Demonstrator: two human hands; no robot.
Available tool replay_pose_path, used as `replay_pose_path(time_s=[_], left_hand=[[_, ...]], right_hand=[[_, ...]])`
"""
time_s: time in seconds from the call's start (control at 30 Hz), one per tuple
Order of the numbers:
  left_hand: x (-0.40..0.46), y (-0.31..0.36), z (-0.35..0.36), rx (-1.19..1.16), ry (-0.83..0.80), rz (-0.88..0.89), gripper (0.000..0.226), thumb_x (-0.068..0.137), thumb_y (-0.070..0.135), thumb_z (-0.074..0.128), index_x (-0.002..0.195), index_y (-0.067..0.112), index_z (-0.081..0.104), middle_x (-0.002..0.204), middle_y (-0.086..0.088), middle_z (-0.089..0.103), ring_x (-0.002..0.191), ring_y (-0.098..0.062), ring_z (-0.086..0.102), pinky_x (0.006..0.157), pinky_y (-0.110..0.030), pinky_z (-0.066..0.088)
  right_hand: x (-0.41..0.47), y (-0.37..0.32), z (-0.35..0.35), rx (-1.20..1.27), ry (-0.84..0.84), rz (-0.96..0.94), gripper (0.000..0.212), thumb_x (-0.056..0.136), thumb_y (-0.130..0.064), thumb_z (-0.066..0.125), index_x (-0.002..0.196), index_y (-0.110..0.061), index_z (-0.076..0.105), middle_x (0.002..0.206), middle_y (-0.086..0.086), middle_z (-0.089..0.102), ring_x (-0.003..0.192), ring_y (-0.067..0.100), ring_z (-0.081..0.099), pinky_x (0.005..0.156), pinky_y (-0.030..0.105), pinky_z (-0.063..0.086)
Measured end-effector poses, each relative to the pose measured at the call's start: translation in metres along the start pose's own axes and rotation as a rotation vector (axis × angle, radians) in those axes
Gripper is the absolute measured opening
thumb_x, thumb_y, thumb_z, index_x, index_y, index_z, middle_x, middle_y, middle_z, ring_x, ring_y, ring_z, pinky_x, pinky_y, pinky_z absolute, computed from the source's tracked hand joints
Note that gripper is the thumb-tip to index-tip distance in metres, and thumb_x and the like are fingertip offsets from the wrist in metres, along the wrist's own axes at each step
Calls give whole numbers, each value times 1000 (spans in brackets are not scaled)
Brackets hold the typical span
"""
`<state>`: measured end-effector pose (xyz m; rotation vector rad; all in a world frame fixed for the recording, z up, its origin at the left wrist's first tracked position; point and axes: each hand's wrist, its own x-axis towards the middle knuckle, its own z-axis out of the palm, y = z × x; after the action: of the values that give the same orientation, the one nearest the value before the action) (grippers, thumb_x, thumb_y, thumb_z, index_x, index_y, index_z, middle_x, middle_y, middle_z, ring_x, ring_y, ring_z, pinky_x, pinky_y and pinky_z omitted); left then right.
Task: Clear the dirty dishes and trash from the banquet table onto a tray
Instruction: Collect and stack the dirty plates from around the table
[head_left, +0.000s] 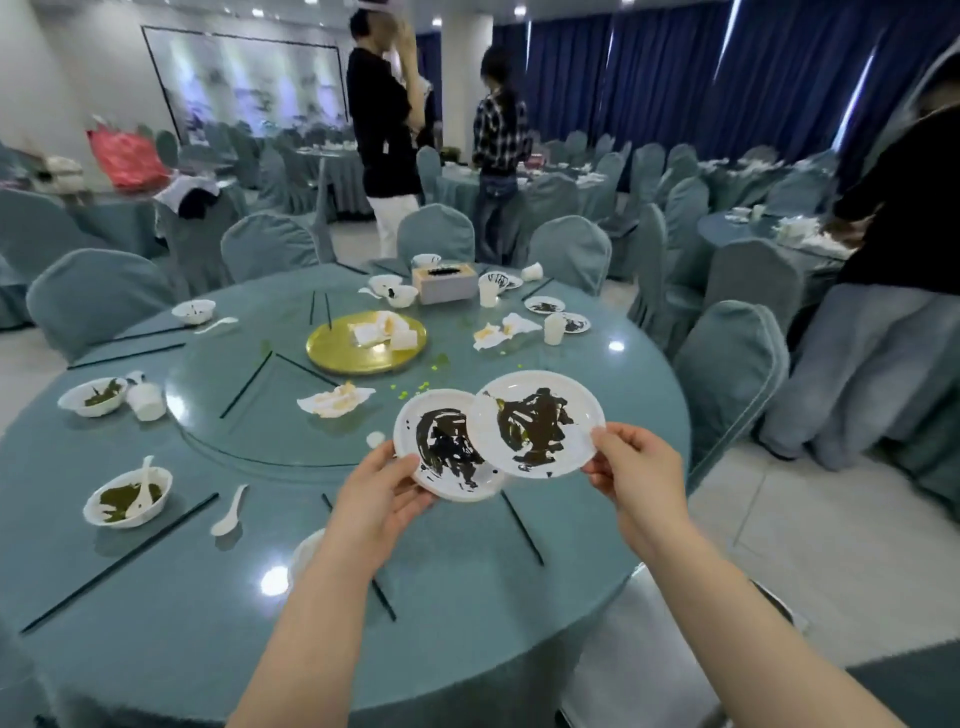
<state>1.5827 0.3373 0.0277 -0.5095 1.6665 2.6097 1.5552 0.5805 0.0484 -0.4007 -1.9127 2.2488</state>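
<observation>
Two dirty white plates are held in the air over the near edge of the round table (156, 649), well short of the gold tray (332, 358) at its middle. The left hand (382, 493) pinches the rim of the left plate (441, 447), thumb on top and fingers curled beneath. The right hand (636, 470) pinches the rim of the right plate (535, 423) the same way. The right plate overlaps the edge of the left one; both are smeared with dark sauce. This looks like stacking one plate on the other before carrying them off.

The gold tray already holds some crumpled white napkins, so a little trash seems collected. Most of the job is left. Left of the tray sit a bowl (93, 396) with green scraps and a tipped cup (146, 401). Nearer the viewer and to the tray's left, a second bowl (127, 496) holds a spoon, with a loose spoon (228, 512) beside it. Black chopsticks (522, 527) lie scattered around the tray. A soiled napkin (335, 399) lies just in front of the tray. Beyond it stand a tissue box (444, 283), more small bowls, cups and saucers. A white shape under the left forearm may be another plate; it is mostly hidden.
</observation>
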Motion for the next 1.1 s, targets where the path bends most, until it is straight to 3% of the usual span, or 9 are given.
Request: replay_pose_path(time_s=[0.2,0.37,0.53,0.67,0.83,0.9,1.0,1.1], left_hand=[[-46,-16,146,-17,-206,45,24,94,8,53,108,24,63,81,1,75,66,-11,71,55,-22,55],[-91,-32,265,-118,-372,-17,19,93,7,53,107,15,64,81,-5,75,65,-14,71,56,-23,55],[-122,-40,357,-187,-474,-67,14,94,6,53,104,10,63,78,-7,74,63,-15,70,53,-23,55],[-137,-45,404,-203,-522,-69,13,93,6,54,102,6,64,79,-11,74,65,-17,71,53,-24,56],[-130,-48,448,-197,-566,-97,17,93,7,55,107,2,62,88,-17,71,69,-23,71,56,-29,58],[-119,-50,465,-181,-597,-106,23,93,13,57,113,2,61,96,-21,70,76,-26,71,58,-31,59],[-98,-57,489,-131,-647,-110,24,93,23,58,111,7,63,93,-17,73,76,-24,72,57,-30,58],[-75,-69,517,-64,-669,-91,18,95,18,55,107,9,64,89,-11,75,74,-20,73,55,-27,56]], right_hand=[[-10,-76,-118,-37,59,-122,4,86,-14,65,89,-11,65,65,4,65,47,8,57,43,18,41],[-14,-138,-222,-113,142,-204,3,84,-18,69,85,-15,67,65,2,69,49,11,60,47,23,43],[-6,-186,-290,-106,216,-227,6,86,-16,67,86,-10,68,53,-1,57,42,11,47,42,21,40],[6,-210,-327,-26,224,-161,2,88,-13,63,88,-11,62,63,5,60,46,15,51,59,32,46],[32,-221,-358,-1,247,-189,7,86,-7,66,90,-12,63,75,5,68,57,13,58,47,21,50],[47,-223,-370,10,264,-185,8,85,-5,67,90,-11,66,71,4,69,54,11,58,46,20,48],[69,-224,-387,5,290,-160,9,83,-4,68,87,-12,70,64,3,71,45,8,58,44,19,47],[94,-226,-407,-14,300,-138,14,80,1,66,90,-8,73,73,9,73,56,16,59,50,24,49]])
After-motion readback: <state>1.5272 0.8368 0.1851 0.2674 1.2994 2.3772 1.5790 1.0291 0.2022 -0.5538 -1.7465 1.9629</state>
